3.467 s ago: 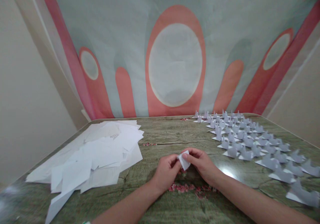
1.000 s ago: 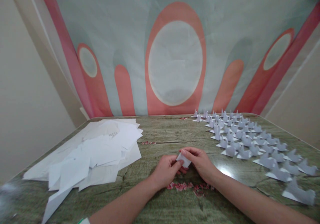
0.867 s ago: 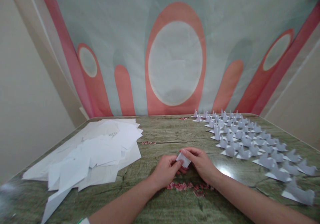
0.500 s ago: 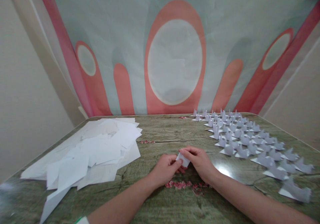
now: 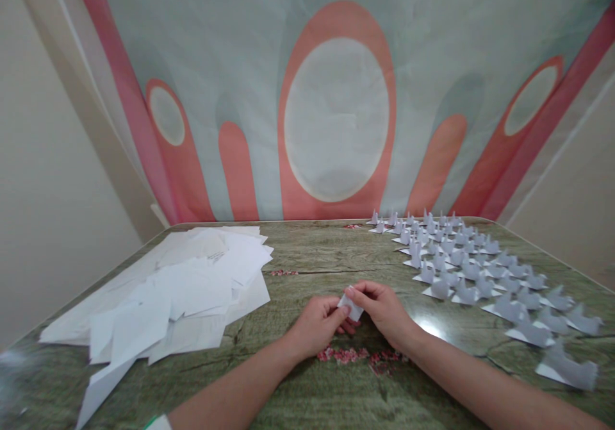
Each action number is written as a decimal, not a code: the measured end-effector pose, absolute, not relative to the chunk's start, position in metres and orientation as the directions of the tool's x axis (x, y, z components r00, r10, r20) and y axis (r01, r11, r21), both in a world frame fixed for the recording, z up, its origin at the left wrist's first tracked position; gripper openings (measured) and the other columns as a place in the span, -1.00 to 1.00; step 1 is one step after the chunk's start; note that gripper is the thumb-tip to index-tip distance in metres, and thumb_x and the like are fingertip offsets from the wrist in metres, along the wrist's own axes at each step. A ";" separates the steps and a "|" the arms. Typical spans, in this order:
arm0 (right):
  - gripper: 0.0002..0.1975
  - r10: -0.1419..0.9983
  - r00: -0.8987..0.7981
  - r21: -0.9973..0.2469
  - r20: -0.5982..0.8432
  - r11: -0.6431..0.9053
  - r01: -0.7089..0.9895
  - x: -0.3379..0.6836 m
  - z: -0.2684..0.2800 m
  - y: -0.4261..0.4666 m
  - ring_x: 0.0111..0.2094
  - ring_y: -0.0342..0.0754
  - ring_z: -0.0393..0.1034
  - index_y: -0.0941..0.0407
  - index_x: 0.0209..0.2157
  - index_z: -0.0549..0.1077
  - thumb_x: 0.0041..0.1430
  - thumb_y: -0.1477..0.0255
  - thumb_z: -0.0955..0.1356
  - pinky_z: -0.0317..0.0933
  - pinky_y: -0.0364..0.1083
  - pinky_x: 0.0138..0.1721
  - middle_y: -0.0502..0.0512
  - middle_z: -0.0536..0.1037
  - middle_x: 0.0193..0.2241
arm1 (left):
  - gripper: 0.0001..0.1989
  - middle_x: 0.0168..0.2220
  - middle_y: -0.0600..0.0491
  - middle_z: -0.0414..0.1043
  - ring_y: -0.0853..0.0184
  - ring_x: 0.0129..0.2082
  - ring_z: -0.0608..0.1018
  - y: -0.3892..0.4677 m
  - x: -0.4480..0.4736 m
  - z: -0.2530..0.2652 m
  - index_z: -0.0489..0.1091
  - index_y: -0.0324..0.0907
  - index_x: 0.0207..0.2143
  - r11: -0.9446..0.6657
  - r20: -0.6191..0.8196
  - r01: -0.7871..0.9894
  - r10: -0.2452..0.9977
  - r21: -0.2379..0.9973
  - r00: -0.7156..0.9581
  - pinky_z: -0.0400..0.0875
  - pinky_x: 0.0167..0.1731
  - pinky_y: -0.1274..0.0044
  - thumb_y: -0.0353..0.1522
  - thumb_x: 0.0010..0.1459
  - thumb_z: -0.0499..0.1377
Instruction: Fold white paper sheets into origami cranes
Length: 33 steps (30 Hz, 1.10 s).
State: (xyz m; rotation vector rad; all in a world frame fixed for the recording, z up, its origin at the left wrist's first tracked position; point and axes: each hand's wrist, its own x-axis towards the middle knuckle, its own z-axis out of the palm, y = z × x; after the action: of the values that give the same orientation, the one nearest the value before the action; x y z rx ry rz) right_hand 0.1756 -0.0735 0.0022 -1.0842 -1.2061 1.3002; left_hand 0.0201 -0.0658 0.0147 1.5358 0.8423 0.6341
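Note:
Between my hands, a little above the table, is a small folded piece of white paper. My left hand pinches its lower left side, the thumb lying on its face. At the upper edge, my right hand grips it between thumb and fingers. The fingers partly cover the paper, so its full folded shape is hidden. Rows of folded white paper birds stand on the right of the table. On the left lies a loose heap of white paper sheets.
The wood-patterned table carries printed pink flowers. Behind its far edge hangs a grey-green backdrop with coral shapes. A pale wall rises on the left. The nearest paper bird sits near my right forearm.
Both hands stay in nearly the same place with the folded paper. Only a slight shift of the paper and fingers shows.

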 end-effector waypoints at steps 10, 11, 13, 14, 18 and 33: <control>-0.73 0.990 -0.126 -0.997 0.060 0.054 -0.049 0.175 0.004 -0.073 -0.58 -0.18 0.20 0.15 -0.48 0.43 0.02 0.21 0.36 0.08 -0.18 -0.51 -0.08 0.35 -0.65 | -0.62 -0.42 -0.04 0.48 0.36 -0.49 0.50 -0.065 0.022 0.008 0.41 -0.31 -0.36 -0.016 -0.056 0.136 0.860 0.991 0.508 0.34 -0.49 0.58 -0.14 0.10 0.07; -0.73 0.989 -0.129 -0.997 0.064 0.060 -0.037 0.176 0.003 -0.072 -0.57 -0.18 0.20 0.16 -0.48 0.44 0.02 0.22 0.36 0.08 -0.18 -0.50 -0.08 0.35 -0.65 | -0.62 -0.41 -0.04 0.48 0.36 -0.50 0.50 -0.065 0.022 0.008 0.41 -0.31 -0.35 -0.016 -0.053 0.133 0.864 0.991 0.500 0.34 -0.49 0.58 -0.13 0.10 0.07; -0.73 0.989 -0.128 -0.997 0.075 0.075 -0.009 0.176 0.002 -0.072 -0.56 -0.17 0.21 0.17 -0.48 0.44 0.01 0.22 0.36 0.09 -0.18 -0.49 -0.07 0.36 -0.63 | -0.61 -0.41 -0.04 0.47 0.36 -0.49 0.50 -0.064 0.022 0.007 0.41 -0.31 -0.34 -0.016 -0.052 0.133 0.867 0.991 0.496 0.35 -0.48 0.58 -0.13 0.09 0.07; -0.73 0.989 -0.122 -0.996 0.083 0.084 0.006 0.177 0.001 -0.071 -0.55 -0.17 0.21 0.17 -0.49 0.44 0.02 0.22 0.36 0.09 -0.18 -0.49 -0.06 0.36 -0.63 | -0.61 -0.41 -0.04 0.47 0.35 -0.49 0.51 -0.064 0.022 0.007 0.41 -0.31 -0.35 -0.016 -0.053 0.135 0.868 0.991 0.494 0.35 -0.48 0.58 -0.13 0.09 0.07; -0.73 0.988 -0.098 -0.990 0.120 0.127 0.063 0.178 0.000 -0.071 -0.51 -0.16 0.22 0.18 -0.49 0.46 0.03 0.24 0.35 0.10 -0.18 -0.46 -0.03 0.39 -0.57 | -0.61 -0.41 -0.05 0.48 0.32 -0.46 0.52 -0.065 0.022 0.006 0.42 -0.31 -0.33 -0.019 -0.056 0.150 0.875 0.989 0.481 0.36 -0.49 0.57 -0.13 0.09 0.08; -0.76 0.984 -0.108 -0.983 0.144 0.155 0.100 0.180 -0.002 -0.069 -0.47 -0.14 0.23 0.17 -0.45 0.44 0.05 0.26 0.33 0.12 -0.17 -0.41 -0.03 0.39 -0.53 | -0.74 -0.35 -0.02 0.44 0.30 -0.36 0.48 -0.062 0.019 0.008 0.38 -0.26 -0.26 -0.167 0.058 0.234 0.910 0.958 0.411 0.37 -0.42 0.55 -0.25 0.08 0.12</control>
State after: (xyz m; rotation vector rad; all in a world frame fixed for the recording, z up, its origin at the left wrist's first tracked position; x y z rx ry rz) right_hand 0.1798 -0.0691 -0.0020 -1.1243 -1.4302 1.1151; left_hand 0.0191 -0.0619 0.0083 1.6555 1.0186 0.8368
